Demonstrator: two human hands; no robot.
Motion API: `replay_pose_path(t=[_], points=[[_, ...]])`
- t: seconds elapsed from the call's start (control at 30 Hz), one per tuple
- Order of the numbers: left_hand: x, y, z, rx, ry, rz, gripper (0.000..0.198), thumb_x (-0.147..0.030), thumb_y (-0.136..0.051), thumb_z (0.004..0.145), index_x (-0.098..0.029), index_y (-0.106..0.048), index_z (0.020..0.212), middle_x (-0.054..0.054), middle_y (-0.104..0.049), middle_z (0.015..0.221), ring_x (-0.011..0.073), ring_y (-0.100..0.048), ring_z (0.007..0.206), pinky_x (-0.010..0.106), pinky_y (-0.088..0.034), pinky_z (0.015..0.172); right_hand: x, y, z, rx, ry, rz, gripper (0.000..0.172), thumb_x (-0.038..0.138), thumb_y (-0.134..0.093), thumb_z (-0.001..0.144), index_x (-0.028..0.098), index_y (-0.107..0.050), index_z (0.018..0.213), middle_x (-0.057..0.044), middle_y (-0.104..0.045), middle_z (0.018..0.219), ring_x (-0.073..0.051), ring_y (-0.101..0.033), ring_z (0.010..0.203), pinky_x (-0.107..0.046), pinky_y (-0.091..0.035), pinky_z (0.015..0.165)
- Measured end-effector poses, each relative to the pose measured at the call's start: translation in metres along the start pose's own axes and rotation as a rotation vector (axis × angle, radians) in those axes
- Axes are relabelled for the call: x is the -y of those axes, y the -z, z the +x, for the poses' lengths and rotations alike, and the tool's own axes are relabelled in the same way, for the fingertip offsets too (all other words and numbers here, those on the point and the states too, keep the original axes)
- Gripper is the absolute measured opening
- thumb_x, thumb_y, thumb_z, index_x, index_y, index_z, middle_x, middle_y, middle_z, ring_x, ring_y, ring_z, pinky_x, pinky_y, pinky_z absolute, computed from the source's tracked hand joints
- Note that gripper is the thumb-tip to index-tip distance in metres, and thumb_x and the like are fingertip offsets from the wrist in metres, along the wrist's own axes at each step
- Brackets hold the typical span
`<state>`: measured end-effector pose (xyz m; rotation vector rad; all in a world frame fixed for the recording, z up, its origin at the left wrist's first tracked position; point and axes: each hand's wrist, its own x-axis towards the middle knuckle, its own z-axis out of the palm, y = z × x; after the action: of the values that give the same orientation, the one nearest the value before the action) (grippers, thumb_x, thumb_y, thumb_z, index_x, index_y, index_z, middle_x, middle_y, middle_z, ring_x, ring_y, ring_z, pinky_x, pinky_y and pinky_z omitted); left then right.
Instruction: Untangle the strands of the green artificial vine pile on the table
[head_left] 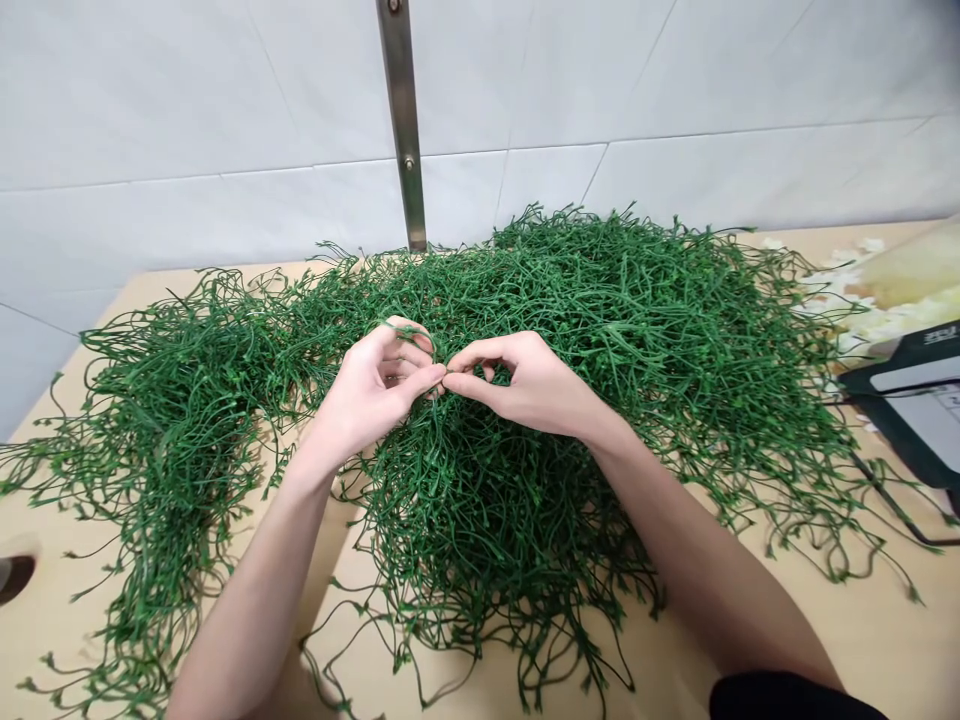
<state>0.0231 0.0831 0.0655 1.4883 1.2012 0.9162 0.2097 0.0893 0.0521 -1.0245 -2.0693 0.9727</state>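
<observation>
My left hand [379, 385] is closed, thumb against the fingers, with a thin green plastic stem [421, 332] curving over its fingers. My right hand [525, 385] pinches with thumb and forefinger right at the left thumb's tip. What sits in that pinch is too small to make out. Both hands are just above a large tangled heap of green artificial stems [510, 510], which have small forked tips. The heap spreads under and behind the hands, and a further clump [180, 400] lies to the left.
A pale wooden table [787, 640] stands against a white tiled wall [225, 90] with a vertical metal strip [405, 140]. At the right are white artificial petals [892, 320] and a dark-framed device [911, 400]. Loose stems trail near the table's front. A dark round object [15, 575] shows at the left edge.
</observation>
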Motion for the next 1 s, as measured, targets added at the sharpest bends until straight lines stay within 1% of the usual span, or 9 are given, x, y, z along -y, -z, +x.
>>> replay_pose_path(t=[0.1,0.17,0.3,0.4,0.47,0.6,0.73,0.87,1.0], points=[[-0.002,0.000,-0.001,0.072,0.043,-0.056,0.033,-0.022,-0.077,0.073,-0.017,-0.053,0.095,-0.003,-0.066,0.067,0.0113,-0.065,0.061,0.022,-0.049,0.061,-0.003,0.000,0.000,-0.046,0.063,-0.069,0.016,0.020,-0.060,0.083,0.014,-0.069,0.072,0.000,-0.067,0.069,-0.009,-0.051,0.061,-0.022,-0.038,0.063],[-0.003,-0.002,-0.002,0.076,0.053,-0.101,0.031,-0.022,-0.075,0.074,-0.017,-0.052,0.094,-0.004,-0.065,0.065,0.0110,-0.066,0.059,0.022,-0.051,0.062,-0.005,-0.003,-0.001,-0.066,0.103,-0.155,0.017,0.018,-0.057,0.083,0.014,-0.067,0.070,0.000,-0.065,0.067,-0.010,-0.053,0.063,-0.024,-0.039,0.069],[-0.003,-0.009,-0.002,-0.016,0.051,-0.146,0.034,-0.021,-0.076,0.071,-0.017,-0.051,0.094,-0.005,-0.063,0.064,0.0106,-0.065,0.057,0.023,-0.053,0.061,-0.008,-0.012,0.000,-0.060,0.185,-0.331,0.031,0.019,-0.044,0.093,0.015,-0.068,0.074,-0.003,-0.067,0.071,-0.014,-0.052,0.069,-0.029,-0.036,0.073],[0.000,-0.013,0.000,-0.080,0.053,-0.101,0.034,-0.020,-0.074,0.071,-0.018,-0.049,0.095,-0.006,-0.061,0.065,0.0090,-0.061,0.054,0.022,-0.051,0.058,-0.008,-0.017,0.000,-0.128,0.183,-0.517,0.032,0.020,-0.040,0.094,0.013,-0.066,0.077,-0.008,-0.066,0.076,-0.017,-0.051,0.071,-0.032,-0.033,0.072],[0.003,-0.013,0.002,-0.084,0.039,-0.054,0.030,-0.020,-0.070,0.073,-0.018,-0.049,0.094,-0.007,-0.059,0.065,0.0085,-0.060,0.054,0.022,-0.050,0.058,-0.007,-0.019,0.000,-0.114,0.168,-0.592,0.033,0.019,-0.036,0.094,0.012,-0.063,0.076,-0.008,-0.064,0.073,-0.018,-0.049,0.069,-0.033,-0.032,0.070],[0.009,-0.014,0.002,-0.044,0.012,0.004,0.023,-0.020,-0.064,0.079,-0.020,-0.048,0.095,-0.007,-0.059,0.064,0.0094,-0.059,0.059,0.022,-0.046,0.059,-0.009,-0.021,-0.001,-0.092,0.152,-0.545,0.030,0.020,-0.038,0.092,0.014,-0.062,0.075,-0.007,-0.062,0.070,-0.016,-0.045,0.066,-0.031,-0.033,0.070],[0.010,-0.014,0.001,0.026,-0.011,-0.007,0.022,-0.019,-0.063,0.081,-0.020,-0.048,0.097,-0.008,-0.054,0.062,0.0080,-0.055,0.056,0.021,-0.042,0.057,-0.013,-0.019,0.000,-0.101,0.174,-0.565,0.027,0.021,-0.039,0.090,0.015,-0.056,0.070,-0.005,-0.055,0.065,-0.016,-0.040,0.063,-0.030,-0.030,0.068],[0.011,-0.015,0.002,0.078,0.009,-0.136,0.021,-0.015,-0.064,0.080,-0.019,-0.049,0.095,-0.008,-0.053,0.061,0.0073,-0.055,0.059,0.019,-0.043,0.060,-0.015,-0.015,0.002,-0.050,0.275,-0.559,0.028,0.017,-0.037,0.090,0.017,-0.049,0.065,-0.003,-0.050,0.062,-0.016,-0.038,0.066,-0.030,-0.027,0.067],[0.010,-0.013,0.003,0.130,0.087,-0.301,0.028,-0.017,-0.073,0.076,-0.017,-0.051,0.094,-0.009,-0.055,0.059,0.0071,-0.058,0.061,0.019,-0.047,0.063,-0.015,-0.012,0.001,-0.026,0.296,-0.586,0.028,0.015,-0.037,0.090,0.017,-0.050,0.065,-0.002,-0.053,0.062,-0.016,-0.040,0.066,-0.031,-0.025,0.067]])
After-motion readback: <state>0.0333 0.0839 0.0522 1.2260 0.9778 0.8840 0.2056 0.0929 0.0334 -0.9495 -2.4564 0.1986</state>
